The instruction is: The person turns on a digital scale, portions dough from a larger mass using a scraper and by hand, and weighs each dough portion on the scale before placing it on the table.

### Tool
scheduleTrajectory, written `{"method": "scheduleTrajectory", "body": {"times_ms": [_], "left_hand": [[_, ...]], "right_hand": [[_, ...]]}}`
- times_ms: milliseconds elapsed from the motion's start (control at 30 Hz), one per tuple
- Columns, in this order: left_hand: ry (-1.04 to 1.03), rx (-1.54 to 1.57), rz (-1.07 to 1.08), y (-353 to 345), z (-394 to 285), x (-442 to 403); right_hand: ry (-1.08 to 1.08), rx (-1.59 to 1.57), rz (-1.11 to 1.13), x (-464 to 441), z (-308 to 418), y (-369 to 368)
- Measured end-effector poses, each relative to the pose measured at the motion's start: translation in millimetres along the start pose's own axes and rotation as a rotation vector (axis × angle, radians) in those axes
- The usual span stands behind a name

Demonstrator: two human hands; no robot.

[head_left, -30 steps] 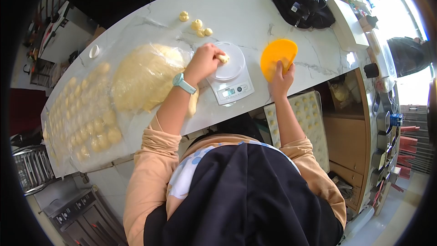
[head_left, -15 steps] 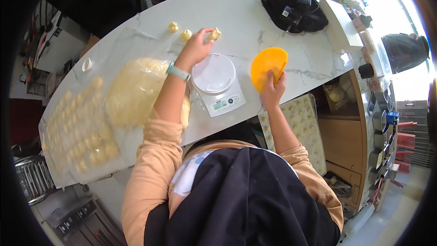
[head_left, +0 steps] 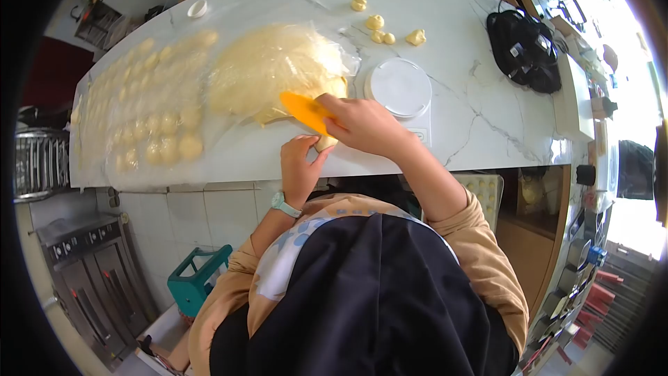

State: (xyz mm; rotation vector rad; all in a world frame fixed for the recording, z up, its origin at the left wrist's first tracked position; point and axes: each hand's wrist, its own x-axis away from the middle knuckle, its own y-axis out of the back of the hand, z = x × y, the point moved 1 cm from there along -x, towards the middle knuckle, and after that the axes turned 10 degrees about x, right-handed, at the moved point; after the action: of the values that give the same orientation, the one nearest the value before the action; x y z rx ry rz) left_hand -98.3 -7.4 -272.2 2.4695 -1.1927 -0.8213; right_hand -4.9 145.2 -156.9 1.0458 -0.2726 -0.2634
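Observation:
My right hand (head_left: 367, 125) grips an orange dough scraper (head_left: 305, 110) at the near edge of a large dough mass (head_left: 268, 69), which lies partly under clear plastic. Close below the blade, my left hand (head_left: 299, 165) has its thumb and fingers closed on a small piece of dough (head_left: 325, 143). Whether that piece is still joined to the mass is hidden. Right of the dough stands a white kitchen scale (head_left: 401, 88), its platform bare and its display partly covered by my right forearm. Several dough lumps (head_left: 376, 22) sit beyond it.
Rows of dough balls (head_left: 167, 124) lie under plastic on the table's left. A small white cup (head_left: 197, 9) stands at the back; a black bag (head_left: 523, 49) is at the right. Below the table edge are a tray of small rounds (head_left: 483, 191) and a green stool (head_left: 198, 278).
My left hand has let go of a dough lump beyond the scale and come back to the near table edge. The scraper has moved left to the large dough. The view has shifted left.

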Motion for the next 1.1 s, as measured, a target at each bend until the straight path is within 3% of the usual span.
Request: {"method": "scheduleTrajectory", "body": {"times_ms": [33, 133, 167, 200, 233, 300, 400, 433, 500, 600, 700, 800, 900, 933, 1000, 1100], "left_hand": [[-0.001, 0.018, 0.010, 2, 0, 1], [0.035, 0.015, 0.043, 9, -6, 6], [0.046, 0.007, 0.048, 10, -6, 5], [0.296, 0.125, 0.206, 10, -1, 11], [-0.035, 0.208, 0.173, 10, -2, 12], [-0.039, 0.237, 0.201, 3, -8, 13], [0.264, 0.431, 0.316, -2, -43, -18], [0.357, 0.547, 0.377, -9, -49, -33], [0.539, 0.774, 0.504, -33, -53, -74], [0.611, 1.267, 0.427, -77, -58, -116], [0.587, 1.096, 0.499, -81, -59, -121], [0.232, 0.674, 0.324, -57, -50, -97], [-0.084, 0.094, 0.119, -29, -38, -59], [-0.184, -0.105, 0.046, -23, -34, -49], [-0.099, -0.118, 0.099, -15, -21, -35], [-0.010, -0.017, 0.059, -14, -8, -25]], "right_hand": [[0.018, 0.110, 0.104, -9, 9, -2], [0.146, 0.270, -0.039, -10, 18, -50], [0.248, 0.268, -0.193, 4, 13, -72], [0.390, 0.245, -0.366, 18, 1, -88], [0.527, 0.217, -0.538, 34, -10, -100], [0.248, -0.090, -0.690, 56, -28, -109], [-0.135, -0.480, -0.915, 84, -38, -87], [-0.197, -0.636, -1.085, 87, -39, -84], [-0.252, -0.569, -1.252, 95, -41, -59], [-0.396, -0.354, -1.327, 113, -54, -46], [-0.444, -0.479, -1.414, 131, -54, -39], [-0.482, -0.619, -1.494, 155, -62, -37], [-0.601, -0.347, -1.551, 173, -76, -39], [-0.576, -0.458, -1.574, 172, -77, -41], [-0.512, -0.681, -1.614, 159, -68, -42], [-0.391, -0.504, -1.268, 130, -44, -46]]}}
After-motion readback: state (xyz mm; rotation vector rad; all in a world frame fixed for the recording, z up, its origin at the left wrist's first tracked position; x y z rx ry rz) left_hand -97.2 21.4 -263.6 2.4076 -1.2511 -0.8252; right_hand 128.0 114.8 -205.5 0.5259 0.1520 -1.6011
